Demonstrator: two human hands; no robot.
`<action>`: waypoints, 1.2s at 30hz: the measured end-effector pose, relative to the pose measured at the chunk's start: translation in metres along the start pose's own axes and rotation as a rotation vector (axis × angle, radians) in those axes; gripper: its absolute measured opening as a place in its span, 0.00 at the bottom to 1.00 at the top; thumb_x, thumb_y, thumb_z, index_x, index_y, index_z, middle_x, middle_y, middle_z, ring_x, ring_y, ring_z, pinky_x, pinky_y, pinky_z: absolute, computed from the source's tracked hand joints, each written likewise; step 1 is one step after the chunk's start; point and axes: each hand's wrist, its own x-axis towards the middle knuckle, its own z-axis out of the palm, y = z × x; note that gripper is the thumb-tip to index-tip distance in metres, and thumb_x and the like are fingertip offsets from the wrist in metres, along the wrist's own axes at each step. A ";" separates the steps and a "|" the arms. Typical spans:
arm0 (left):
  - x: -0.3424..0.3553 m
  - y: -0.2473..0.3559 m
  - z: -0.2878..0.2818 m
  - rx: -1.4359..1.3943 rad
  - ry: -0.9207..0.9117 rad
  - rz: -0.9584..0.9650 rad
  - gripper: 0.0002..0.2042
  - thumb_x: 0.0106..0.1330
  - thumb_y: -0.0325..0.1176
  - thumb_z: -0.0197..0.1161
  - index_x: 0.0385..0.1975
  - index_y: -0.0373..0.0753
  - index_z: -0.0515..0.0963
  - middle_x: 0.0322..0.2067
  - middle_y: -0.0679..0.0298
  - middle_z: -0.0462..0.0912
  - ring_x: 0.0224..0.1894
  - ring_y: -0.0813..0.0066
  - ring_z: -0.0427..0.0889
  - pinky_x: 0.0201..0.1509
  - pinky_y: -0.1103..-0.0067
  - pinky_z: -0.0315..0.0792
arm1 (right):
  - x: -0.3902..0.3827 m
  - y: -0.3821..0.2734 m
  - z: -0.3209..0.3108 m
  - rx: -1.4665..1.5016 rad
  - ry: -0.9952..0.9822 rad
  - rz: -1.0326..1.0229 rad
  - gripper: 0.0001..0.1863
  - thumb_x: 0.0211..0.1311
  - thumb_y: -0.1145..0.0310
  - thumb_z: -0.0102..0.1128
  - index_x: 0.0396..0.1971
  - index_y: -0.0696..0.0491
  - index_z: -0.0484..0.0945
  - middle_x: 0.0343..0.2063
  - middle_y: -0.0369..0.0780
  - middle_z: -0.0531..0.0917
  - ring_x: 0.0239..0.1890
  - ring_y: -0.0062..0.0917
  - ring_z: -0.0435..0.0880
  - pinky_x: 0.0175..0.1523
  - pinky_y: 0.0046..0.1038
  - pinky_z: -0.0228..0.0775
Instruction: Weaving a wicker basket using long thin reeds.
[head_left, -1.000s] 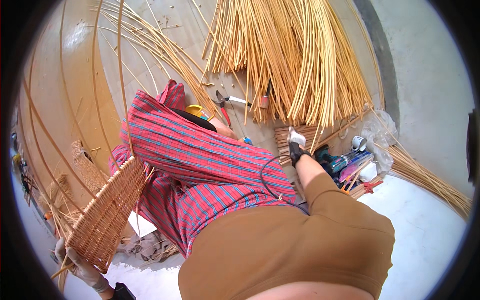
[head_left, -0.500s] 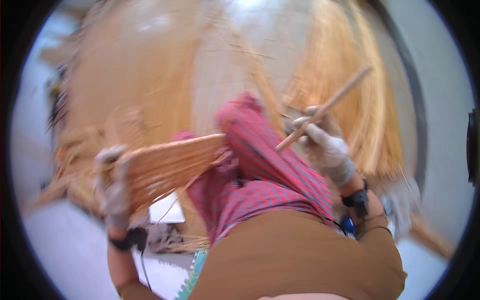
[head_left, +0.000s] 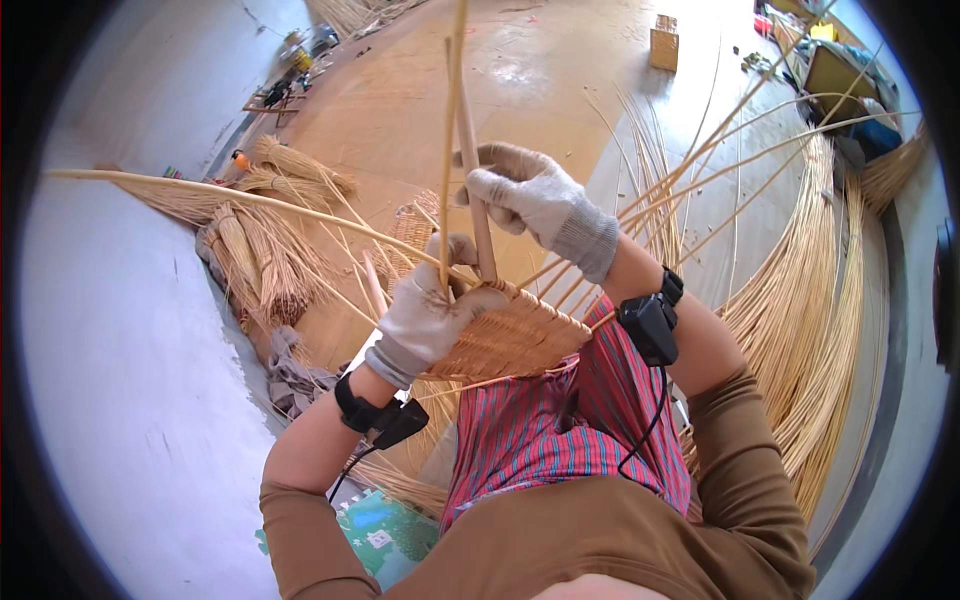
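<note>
In front of my lap is a partly woven wicker panel (head_left: 515, 335) with long loose rods sticking out from its upper edge. My left hand (head_left: 415, 320), in a pale work glove, is closed around the panel's upper left corner. A thick wooden stick (head_left: 484, 240) stands nearly upright at that corner, its lower end at the weave by my left fingers. Higher up, my gloved right hand (head_left: 545, 200) has its fingers curled around the stick. A thinner cane rod (head_left: 447, 180) rises beside it, next to my left thumb.
Bundles of long rods (head_left: 800, 320) lie on the floor to the right. More tied bundles (head_left: 260, 240) lie against the left wall, near a grey cloth (head_left: 295, 370). Further off are a woven piece (head_left: 405, 240) and a small box (head_left: 664, 45).
My view has shifted and steadied. The stick, earlier held tilted away from the panel, now stands at its corner. Both hands have come together, with the panel more central.
</note>
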 end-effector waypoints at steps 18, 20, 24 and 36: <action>0.000 0.008 -0.001 0.012 0.021 0.164 0.24 0.61 0.30 0.78 0.56 0.40 0.78 0.43 0.66 0.81 0.45 0.77 0.79 0.51 0.77 0.74 | 0.030 0.039 -0.005 0.022 -0.157 0.326 0.24 0.77 0.58 0.56 0.59 0.64 0.75 0.36 0.35 0.82 0.24 0.07 0.73 0.28 0.14 0.69; -0.001 0.011 -0.002 0.026 0.020 0.158 0.24 0.62 0.32 0.77 0.57 0.39 0.77 0.43 0.61 0.84 0.45 0.71 0.82 0.53 0.73 0.76 | 0.028 0.037 -0.001 -0.123 -0.105 0.315 0.23 0.76 0.56 0.59 0.56 0.63 0.77 0.33 0.33 0.81 0.24 0.08 0.73 0.28 0.14 0.68; -0.003 0.009 -0.001 -0.024 0.037 0.186 0.23 0.63 0.30 0.76 0.57 0.39 0.77 0.43 0.60 0.84 0.45 0.72 0.83 0.53 0.73 0.76 | 0.025 0.034 0.007 -0.076 -0.063 0.314 0.20 0.73 0.54 0.65 0.47 0.59 0.81 0.26 0.30 0.78 0.24 0.08 0.74 0.27 0.14 0.66; -0.004 0.018 -0.001 -0.011 0.020 0.147 0.24 0.61 0.30 0.77 0.57 0.42 0.78 0.41 0.64 0.83 0.43 0.72 0.82 0.51 0.75 0.76 | 0.022 0.029 0.006 0.032 -0.184 0.295 0.22 0.78 0.61 0.57 0.59 0.64 0.76 0.36 0.34 0.81 0.30 0.10 0.77 0.33 0.14 0.72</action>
